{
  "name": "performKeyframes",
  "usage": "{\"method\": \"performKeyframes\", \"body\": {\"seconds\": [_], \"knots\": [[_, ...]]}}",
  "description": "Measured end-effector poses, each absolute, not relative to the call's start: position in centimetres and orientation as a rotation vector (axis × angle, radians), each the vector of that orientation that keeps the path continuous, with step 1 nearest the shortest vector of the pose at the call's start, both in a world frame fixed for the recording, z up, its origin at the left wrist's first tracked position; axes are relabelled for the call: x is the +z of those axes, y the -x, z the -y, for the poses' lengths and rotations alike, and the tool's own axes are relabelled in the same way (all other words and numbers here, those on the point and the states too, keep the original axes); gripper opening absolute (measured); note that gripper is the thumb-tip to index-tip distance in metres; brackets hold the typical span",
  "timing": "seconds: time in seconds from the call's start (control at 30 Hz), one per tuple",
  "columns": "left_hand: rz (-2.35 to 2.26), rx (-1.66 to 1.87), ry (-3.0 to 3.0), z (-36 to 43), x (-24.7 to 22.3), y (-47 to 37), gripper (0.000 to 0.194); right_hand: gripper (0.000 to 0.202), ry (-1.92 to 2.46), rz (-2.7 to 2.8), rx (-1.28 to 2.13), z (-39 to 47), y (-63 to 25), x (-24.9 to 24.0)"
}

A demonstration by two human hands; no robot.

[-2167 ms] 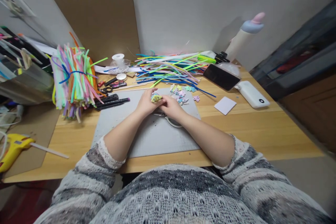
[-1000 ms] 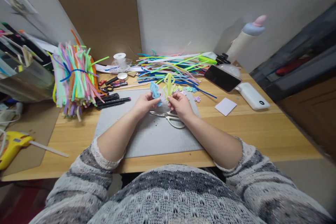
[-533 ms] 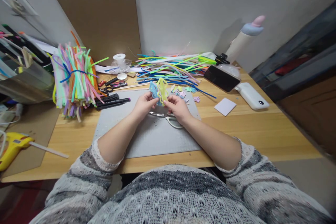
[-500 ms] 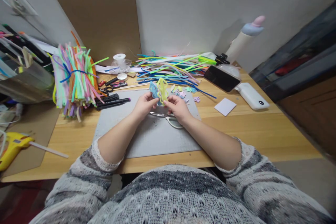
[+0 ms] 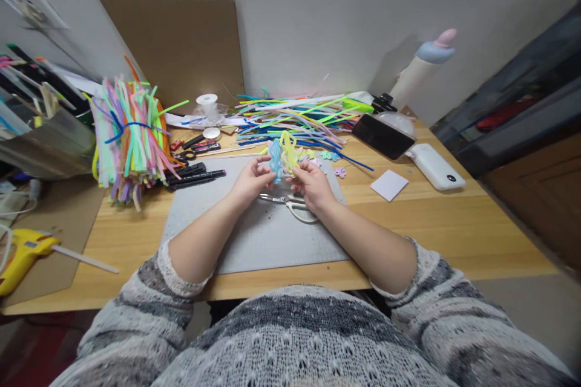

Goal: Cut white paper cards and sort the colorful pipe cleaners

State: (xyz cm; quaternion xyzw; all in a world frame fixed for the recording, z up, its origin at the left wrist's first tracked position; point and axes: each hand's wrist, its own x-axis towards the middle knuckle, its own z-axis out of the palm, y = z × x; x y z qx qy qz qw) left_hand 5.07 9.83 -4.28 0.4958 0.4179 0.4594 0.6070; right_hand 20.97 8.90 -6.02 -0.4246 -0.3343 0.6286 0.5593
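Between the fingers of my left hand [image 5: 253, 181] is a light blue shape bent from pipe cleaner [image 5: 275, 160]. My right hand [image 5: 311, 184] pinches a yellow looped pipe-cleaner shape [image 5: 288, 151] close beside it. Both pieces stand upright above the grey cutting mat [image 5: 267, 248]; whether they touch each other I cannot tell. Scissors [image 5: 295, 208] with pale handles lie on the mat under my hands, partly covered by the right one. Just behind my right hand, several small pastel pipe-cleaner flowers [image 5: 339, 172] are scattered, some of them hidden.
Loose pipe cleaners [image 5: 295, 118] spread along the wall, and a tied bundle [image 5: 131, 139] stands at left. Black markers [image 5: 195, 178] lie beside the mat. A yellow glue gun [image 5: 27, 254] is far left. To the right are a phone [image 5: 384, 136], white paper [image 5: 389, 184] and a power bank [image 5: 438, 166].
The blue and yellow shapes have turned in my fingers and stand slightly farther apart. The blue one now looks narrower. My hands stay nearly in the same place.
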Motion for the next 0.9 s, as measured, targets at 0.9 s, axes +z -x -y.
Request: {"method": "performKeyframes", "body": {"seconds": [0.9], "knots": [[-0.903,1.069,-0.599,-10.62,-3.91,-4.18,0.009,0.028,0.942,0.609,1.356,-9.27,-21.11,-6.52]]}}
